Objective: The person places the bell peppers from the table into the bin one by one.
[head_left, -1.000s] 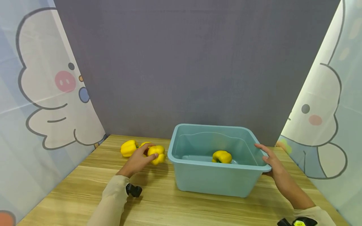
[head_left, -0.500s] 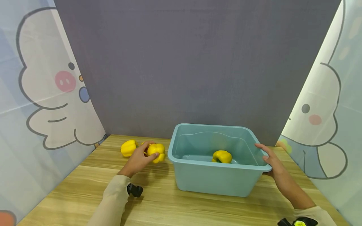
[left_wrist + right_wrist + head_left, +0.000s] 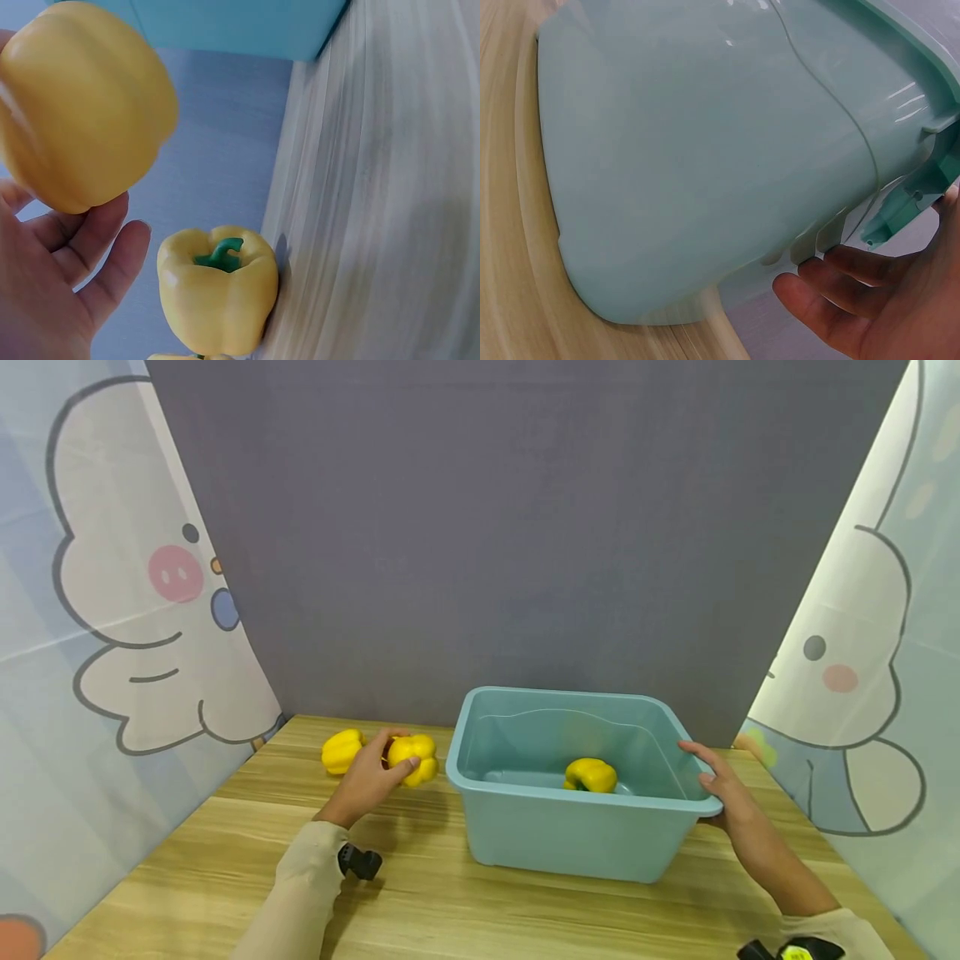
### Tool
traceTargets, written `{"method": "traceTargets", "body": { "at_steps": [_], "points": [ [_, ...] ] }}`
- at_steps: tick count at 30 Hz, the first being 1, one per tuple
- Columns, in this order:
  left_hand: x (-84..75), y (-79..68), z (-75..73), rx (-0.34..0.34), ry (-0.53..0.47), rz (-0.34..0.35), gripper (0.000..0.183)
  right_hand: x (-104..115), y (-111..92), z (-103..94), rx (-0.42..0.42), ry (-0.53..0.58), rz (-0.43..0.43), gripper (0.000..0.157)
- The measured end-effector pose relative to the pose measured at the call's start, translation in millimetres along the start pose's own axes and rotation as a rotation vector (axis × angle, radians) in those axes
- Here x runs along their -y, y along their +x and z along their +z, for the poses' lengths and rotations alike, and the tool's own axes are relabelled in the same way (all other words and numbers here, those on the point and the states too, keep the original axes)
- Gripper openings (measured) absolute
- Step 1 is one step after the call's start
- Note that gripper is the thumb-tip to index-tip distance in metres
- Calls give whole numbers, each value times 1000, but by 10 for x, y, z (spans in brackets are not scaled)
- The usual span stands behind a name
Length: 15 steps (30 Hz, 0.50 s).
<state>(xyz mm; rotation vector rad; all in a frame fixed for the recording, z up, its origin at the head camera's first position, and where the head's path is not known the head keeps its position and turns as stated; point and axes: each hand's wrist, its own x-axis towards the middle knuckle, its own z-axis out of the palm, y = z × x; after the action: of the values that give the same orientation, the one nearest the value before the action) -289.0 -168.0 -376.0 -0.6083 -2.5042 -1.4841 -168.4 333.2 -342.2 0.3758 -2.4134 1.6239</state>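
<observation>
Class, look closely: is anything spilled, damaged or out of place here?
Nothing stands out: the tub stands upright on the table, one pepper lies inside, the left hand holds another pepper, and no spill or damage shows.

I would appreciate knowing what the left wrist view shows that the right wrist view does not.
Only left wrist: the left hand holding a yellow pepper, another pepper with its green stem, and a sliver of a third pepper.

Only right wrist: the right hand, gripping the bin.

Both: part of that bin and the wooden tabletop.
</observation>
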Motion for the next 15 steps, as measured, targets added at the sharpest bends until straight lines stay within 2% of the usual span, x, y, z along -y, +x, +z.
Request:
{"method": "traceTargets", "body": {
  "at_steps": [7,15],
  "points": [
    [-46,-29,-5,-14,-46,-38,46,18,-8,0,12,-19,-1,47],
    [-57,-25,-12,-9,-66,-30,42,15,-8,-3,13,-18,-12,47]
  ]
}}
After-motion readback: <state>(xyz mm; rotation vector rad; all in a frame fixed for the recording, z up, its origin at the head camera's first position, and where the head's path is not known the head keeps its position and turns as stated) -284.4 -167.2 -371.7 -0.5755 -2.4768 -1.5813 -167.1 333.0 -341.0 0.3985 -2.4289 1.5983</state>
